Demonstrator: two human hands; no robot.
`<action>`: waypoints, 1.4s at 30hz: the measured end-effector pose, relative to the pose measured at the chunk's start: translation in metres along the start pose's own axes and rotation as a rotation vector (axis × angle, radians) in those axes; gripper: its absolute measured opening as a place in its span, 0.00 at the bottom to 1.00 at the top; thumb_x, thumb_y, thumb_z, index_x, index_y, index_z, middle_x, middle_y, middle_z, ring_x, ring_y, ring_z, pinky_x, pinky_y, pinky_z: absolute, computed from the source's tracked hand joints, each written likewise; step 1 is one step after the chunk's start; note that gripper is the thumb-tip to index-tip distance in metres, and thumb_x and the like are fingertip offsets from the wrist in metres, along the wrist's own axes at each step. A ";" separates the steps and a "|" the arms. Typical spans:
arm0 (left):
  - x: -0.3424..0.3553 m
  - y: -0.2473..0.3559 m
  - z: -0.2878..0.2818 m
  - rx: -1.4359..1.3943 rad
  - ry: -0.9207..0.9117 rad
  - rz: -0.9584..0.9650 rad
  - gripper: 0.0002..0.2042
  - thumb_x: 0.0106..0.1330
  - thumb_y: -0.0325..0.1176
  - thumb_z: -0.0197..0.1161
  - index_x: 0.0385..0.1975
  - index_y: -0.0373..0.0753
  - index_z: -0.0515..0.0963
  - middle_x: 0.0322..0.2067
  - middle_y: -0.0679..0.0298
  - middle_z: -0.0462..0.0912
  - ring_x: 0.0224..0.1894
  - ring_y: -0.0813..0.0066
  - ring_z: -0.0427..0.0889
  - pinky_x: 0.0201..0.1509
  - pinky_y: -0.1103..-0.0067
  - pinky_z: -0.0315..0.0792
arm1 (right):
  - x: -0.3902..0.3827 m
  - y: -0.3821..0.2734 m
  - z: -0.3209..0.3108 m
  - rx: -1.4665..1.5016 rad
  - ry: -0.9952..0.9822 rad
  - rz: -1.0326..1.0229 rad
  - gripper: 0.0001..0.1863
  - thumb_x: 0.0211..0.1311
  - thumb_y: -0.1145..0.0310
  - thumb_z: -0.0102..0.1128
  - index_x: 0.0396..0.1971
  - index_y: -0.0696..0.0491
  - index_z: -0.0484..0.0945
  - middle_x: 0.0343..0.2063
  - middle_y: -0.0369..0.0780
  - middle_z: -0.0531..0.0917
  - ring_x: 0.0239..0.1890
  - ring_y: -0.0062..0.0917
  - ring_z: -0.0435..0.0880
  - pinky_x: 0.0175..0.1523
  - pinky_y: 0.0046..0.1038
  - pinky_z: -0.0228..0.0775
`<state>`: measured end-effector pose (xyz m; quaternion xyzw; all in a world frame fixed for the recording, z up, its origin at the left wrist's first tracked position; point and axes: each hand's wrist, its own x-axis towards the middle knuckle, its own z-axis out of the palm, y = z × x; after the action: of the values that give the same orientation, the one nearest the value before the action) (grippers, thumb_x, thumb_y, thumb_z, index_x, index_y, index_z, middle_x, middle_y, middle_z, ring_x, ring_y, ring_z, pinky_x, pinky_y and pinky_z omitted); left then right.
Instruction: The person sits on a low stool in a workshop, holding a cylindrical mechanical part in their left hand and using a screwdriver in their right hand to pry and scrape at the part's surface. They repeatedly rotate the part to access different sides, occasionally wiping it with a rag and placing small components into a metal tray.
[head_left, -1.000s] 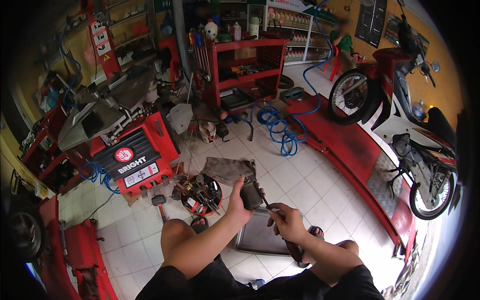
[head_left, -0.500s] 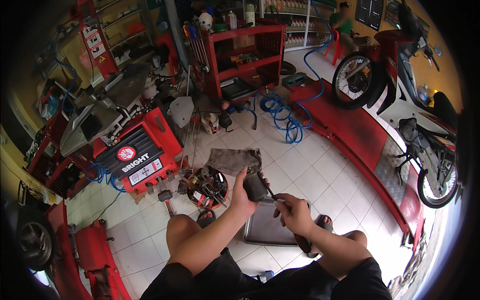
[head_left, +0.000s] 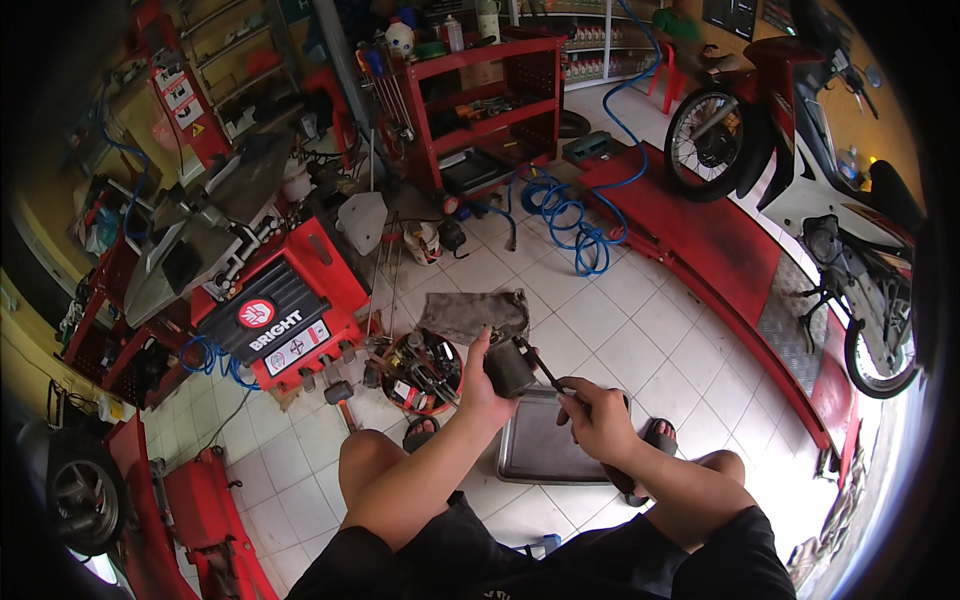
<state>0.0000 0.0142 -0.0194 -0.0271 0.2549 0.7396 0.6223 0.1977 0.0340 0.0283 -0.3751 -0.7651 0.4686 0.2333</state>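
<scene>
My left hand point(head_left: 484, 392) is wrapped round a dark, roughly cylindrical metal part point(head_left: 510, 368), held up in front of my knees. In my right hand point(head_left: 600, 420) is a slim dark stick-like tool point(head_left: 546, 373), gripped near its lower end between thumb and fingers. Its far end lies at the upper right side of the metal part; whether it touches is hard to make out, and so is its kind. Below both hands a grey metal tray point(head_left: 540, 455) rests on the tiles between my feet. A stained grey cloth point(head_left: 465, 314) lies spread just beyond the part.
Left of my hands stands a round tub point(head_left: 425, 405) full of tools, with a hammer point(head_left: 340, 393) beside it. A red machine point(head_left: 290, 320) is farther left. Ahead are a red tool cart point(head_left: 480, 120) and a coiled blue hose point(head_left: 590, 240). At right, a motorbike point(head_left: 800, 200) stands on a red ramp point(head_left: 700, 220).
The tool has shifted slightly against the metal part, and my right hand has moved a little to the right. The whole view has turned slightly. Both grips are kept.
</scene>
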 end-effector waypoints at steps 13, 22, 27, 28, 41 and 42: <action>0.007 0.000 0.001 0.032 0.074 0.038 0.25 0.65 0.55 0.60 0.43 0.35 0.78 0.38 0.57 0.84 0.44 0.58 0.82 0.52 0.67 0.77 | 0.004 0.015 0.001 -0.089 0.080 -0.112 0.12 0.67 0.75 0.58 0.48 0.60 0.80 0.21 0.47 0.84 0.23 0.38 0.86 0.32 0.33 0.76; 0.002 0.002 0.005 0.056 0.004 0.036 0.25 0.65 0.57 0.56 0.46 0.39 0.76 0.42 0.59 0.81 0.47 0.58 0.78 0.57 0.68 0.71 | 0.007 0.016 -0.003 -0.084 0.096 -0.187 0.11 0.65 0.75 0.60 0.47 0.59 0.79 0.19 0.49 0.81 0.21 0.45 0.82 0.29 0.37 0.74; 0.004 0.003 0.001 0.026 -0.041 -0.008 0.26 0.65 0.57 0.56 0.45 0.37 0.76 0.42 0.59 0.82 0.47 0.58 0.79 0.57 0.68 0.72 | 0.007 0.013 0.001 -0.103 0.083 -0.153 0.11 0.66 0.75 0.60 0.47 0.59 0.80 0.19 0.48 0.82 0.22 0.41 0.85 0.31 0.36 0.75; 0.005 0.004 -0.002 0.028 -0.073 0.020 0.26 0.65 0.57 0.56 0.45 0.37 0.77 0.41 0.58 0.82 0.46 0.58 0.79 0.56 0.67 0.72 | 0.008 0.011 0.002 -0.095 0.081 -0.148 0.11 0.66 0.75 0.60 0.47 0.59 0.80 0.20 0.48 0.83 0.23 0.41 0.85 0.31 0.36 0.76; 0.009 -0.001 -0.001 0.018 -0.080 0.047 0.26 0.67 0.54 0.58 0.44 0.32 0.76 0.39 0.56 0.82 0.42 0.58 0.80 0.55 0.64 0.75 | 0.005 -0.003 0.006 0.344 -0.072 0.256 0.15 0.69 0.69 0.59 0.50 0.64 0.76 0.30 0.40 0.84 0.17 0.19 0.79 0.20 0.24 0.69; 0.007 -0.002 0.000 0.009 -0.048 0.041 0.25 0.67 0.54 0.58 0.43 0.32 0.76 0.39 0.56 0.82 0.42 0.59 0.80 0.55 0.64 0.75 | 0.003 -0.005 0.006 0.343 -0.063 0.287 0.15 0.69 0.68 0.60 0.49 0.63 0.76 0.30 0.40 0.84 0.17 0.19 0.79 0.20 0.24 0.68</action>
<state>0.0008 0.0211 -0.0227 -0.0012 0.2439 0.7515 0.6130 0.1902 0.0316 0.0301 -0.4201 -0.6200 0.6315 0.2008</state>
